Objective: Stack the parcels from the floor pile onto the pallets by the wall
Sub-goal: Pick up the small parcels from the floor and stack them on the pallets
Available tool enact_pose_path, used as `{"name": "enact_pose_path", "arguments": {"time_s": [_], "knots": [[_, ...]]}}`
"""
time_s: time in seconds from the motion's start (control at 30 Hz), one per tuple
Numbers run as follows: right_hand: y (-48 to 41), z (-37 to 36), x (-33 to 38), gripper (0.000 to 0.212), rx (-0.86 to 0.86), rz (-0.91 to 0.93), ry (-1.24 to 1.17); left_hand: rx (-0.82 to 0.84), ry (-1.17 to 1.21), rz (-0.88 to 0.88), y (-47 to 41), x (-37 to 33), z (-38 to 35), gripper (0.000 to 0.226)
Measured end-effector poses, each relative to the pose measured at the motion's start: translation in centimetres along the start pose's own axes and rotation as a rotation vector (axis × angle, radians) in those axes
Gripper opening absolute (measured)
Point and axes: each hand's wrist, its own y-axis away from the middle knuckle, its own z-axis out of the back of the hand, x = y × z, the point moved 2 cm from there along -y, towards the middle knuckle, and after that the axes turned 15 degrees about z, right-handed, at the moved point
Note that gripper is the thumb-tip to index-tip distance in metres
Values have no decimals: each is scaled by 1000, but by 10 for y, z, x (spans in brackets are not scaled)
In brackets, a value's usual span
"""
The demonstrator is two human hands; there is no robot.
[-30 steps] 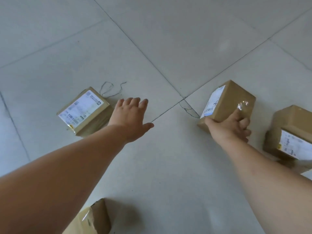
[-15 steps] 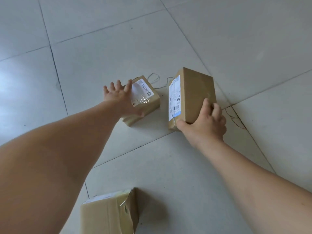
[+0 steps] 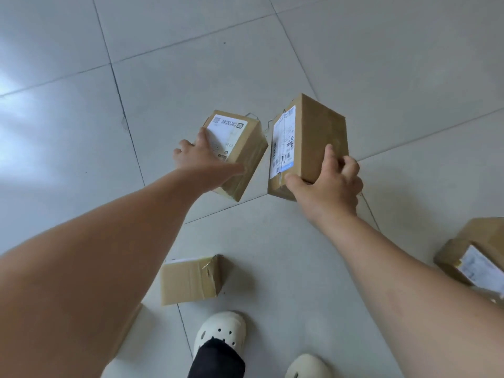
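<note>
The smaller parcel (image 3: 241, 148), tilted, is gripped by the left hand (image 3: 195, 156) just beside the taller parcel (image 3: 316, 137), whose near end the right hand (image 3: 331, 186) clasps with curled fingers, over the tiled floor (image 3: 381, 64).

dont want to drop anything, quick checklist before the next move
1. Left hand grips the small brown cardboard parcel with white label: ok.
2. Right hand grips the tall brown cardboard parcel with barcode label: ok.
3. Held parcels apart from each other: ok.
4. Floor ahead of the white clog free: not ok, the torn brown cardboard box lies there.
5. Way to the pallets: cannot tell, out of view.
</note>
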Motion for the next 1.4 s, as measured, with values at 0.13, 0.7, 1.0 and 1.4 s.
{"name": "enact_pose_path", "arguments": {"time_s": [0.13, 0.7, 1.0, 1.4], "knots": [[55, 76, 53, 102, 39, -20, -65, 28, 65, 51, 88, 13, 72, 102], [312, 325, 360, 101, 221, 498, -216, -216, 489, 355, 443, 205, 421, 105], [476, 304, 471, 100, 507, 759, -308, -389, 687, 619, 583, 391, 470, 109], [788, 144, 593, 94, 950, 885, -385, -469, 918, 1031, 766, 727, 446, 112]]}}
